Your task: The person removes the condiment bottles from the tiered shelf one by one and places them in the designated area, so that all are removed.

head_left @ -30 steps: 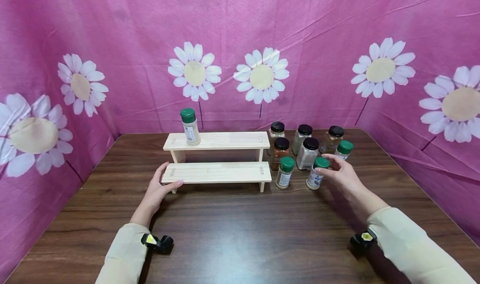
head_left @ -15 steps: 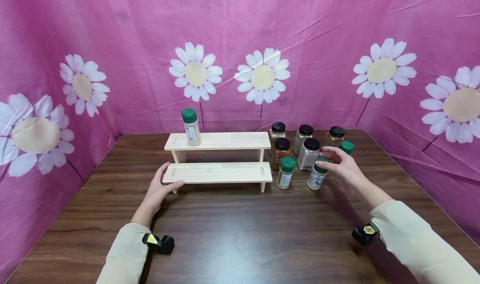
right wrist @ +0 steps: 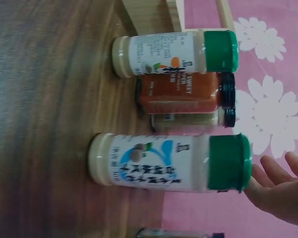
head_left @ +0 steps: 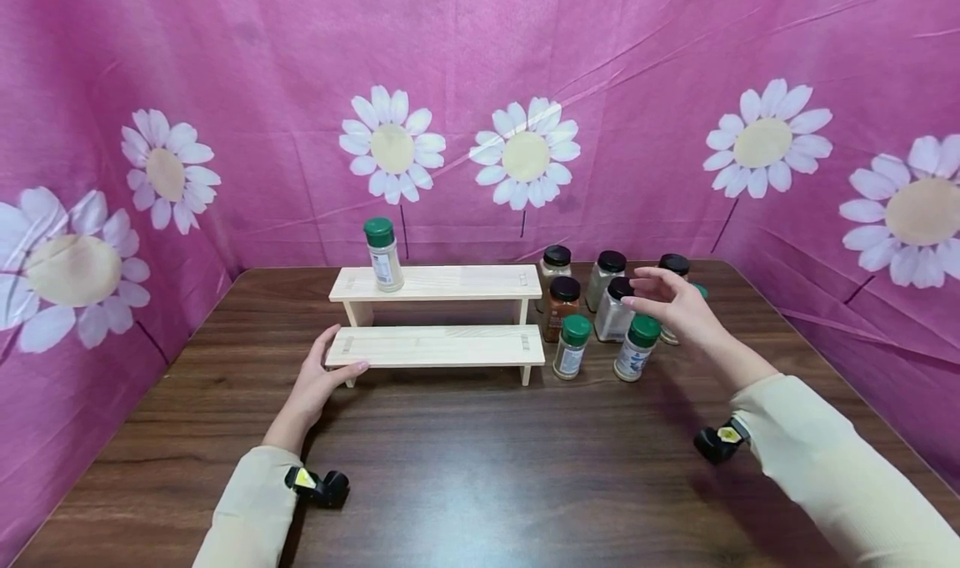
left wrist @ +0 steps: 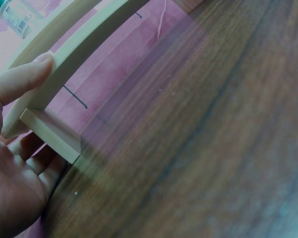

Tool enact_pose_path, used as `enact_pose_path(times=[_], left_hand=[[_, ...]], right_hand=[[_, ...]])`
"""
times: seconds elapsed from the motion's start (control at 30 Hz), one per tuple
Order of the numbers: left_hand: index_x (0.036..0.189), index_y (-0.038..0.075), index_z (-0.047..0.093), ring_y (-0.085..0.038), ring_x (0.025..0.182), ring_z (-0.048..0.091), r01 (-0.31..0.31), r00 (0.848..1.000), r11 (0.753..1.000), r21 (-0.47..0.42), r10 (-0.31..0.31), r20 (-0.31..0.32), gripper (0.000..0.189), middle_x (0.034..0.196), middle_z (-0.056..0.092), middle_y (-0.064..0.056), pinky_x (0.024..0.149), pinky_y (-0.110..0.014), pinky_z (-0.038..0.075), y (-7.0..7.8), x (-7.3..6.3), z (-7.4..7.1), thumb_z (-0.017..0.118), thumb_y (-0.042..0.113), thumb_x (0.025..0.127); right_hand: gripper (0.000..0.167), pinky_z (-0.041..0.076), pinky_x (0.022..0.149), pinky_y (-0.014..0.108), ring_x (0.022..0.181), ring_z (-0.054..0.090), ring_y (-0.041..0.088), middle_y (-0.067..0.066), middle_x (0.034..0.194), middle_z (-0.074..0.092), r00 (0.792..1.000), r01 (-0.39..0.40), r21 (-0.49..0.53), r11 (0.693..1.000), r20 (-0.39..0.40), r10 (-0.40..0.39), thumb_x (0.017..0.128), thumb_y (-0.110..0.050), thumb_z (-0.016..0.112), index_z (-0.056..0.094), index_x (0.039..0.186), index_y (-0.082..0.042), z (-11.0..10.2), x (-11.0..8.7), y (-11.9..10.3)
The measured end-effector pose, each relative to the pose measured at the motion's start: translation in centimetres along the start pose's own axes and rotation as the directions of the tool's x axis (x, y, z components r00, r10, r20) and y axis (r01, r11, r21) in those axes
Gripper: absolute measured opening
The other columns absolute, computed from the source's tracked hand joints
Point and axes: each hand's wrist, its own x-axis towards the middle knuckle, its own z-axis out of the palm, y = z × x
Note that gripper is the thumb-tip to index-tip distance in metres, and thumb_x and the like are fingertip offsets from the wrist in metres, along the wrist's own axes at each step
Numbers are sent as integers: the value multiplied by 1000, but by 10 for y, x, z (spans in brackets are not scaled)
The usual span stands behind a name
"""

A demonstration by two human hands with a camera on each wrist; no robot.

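My left hand (head_left: 311,384) grips the left end of the lower step of a two-tier wooden spice rack (head_left: 435,347). In the left wrist view its thumb lies on the step's edge, with the fingers beside the leg (left wrist: 54,136). My right hand (head_left: 682,314), fingers loosely bent and holding nothing, hovers behind and above a green-capped spice bottle (head_left: 632,355). It partly covers a black-lidded jar of pale powder (head_left: 611,322) and another green-capped bottle (head_left: 670,336). In the right wrist view, the near bottle (right wrist: 154,161) stands apart from or just touching the fingers; I cannot tell which.
One green-capped bottle (head_left: 386,263) stands on the upper step's left part. Right of the rack are another green-capped bottle (head_left: 569,355), a jar of red spice (head_left: 561,314) and more black-lidded jars (head_left: 602,282). A pink flowered cloth (head_left: 465,234) hangs behind the brown table (head_left: 450,468).
My right hand has moved off the front green-capped bottle, up and back towards the jars behind it. That bottle stays standing in place. The left hand keeps its grip on the rack.
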Motion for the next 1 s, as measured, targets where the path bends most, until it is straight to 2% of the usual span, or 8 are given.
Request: enact_pose_path(times=[0.17,0.47,0.7,1.0], left_hand=[[137,7,12,-24,114,28,4,1000,1000,4,-4,1,82,133,24,-16,95,-35,18,0,0,1,65,6,75],[138,8,12,-21,113,28,1,1000,1000,-1,-1,-4,82,133,24,-15,94,-32,19,-1,1,0,65,5,75],[138,8,11,-21,110,30,2,1000,1000,-5,-2,-3,82,132,26,-15,91,-27,22,-2,1,0,64,4,75],[138,9,12,-22,113,28,5,1000,1000,-4,-5,-4,82,133,24,-15,94,-33,19,-2,1,0,64,4,75]], right_hand=[[65,34,84,37,115,33,31,22,126,35,999,-27,19,999,33,26,82,-28,59,26,131,0,1,5,-9],[69,29,90,46,117,32,30,19,127,36,999,-23,38,999,35,22,80,-31,61,26,132,-3,9,20,-25],[64,28,91,46,116,32,30,18,126,38,998,13,57,998,61,-16,79,-28,63,32,129,-3,25,32,-36],[60,30,90,43,113,37,27,18,123,41,997,21,80,997,71,-27,78,-24,64,37,126,-2,51,48,-50]])
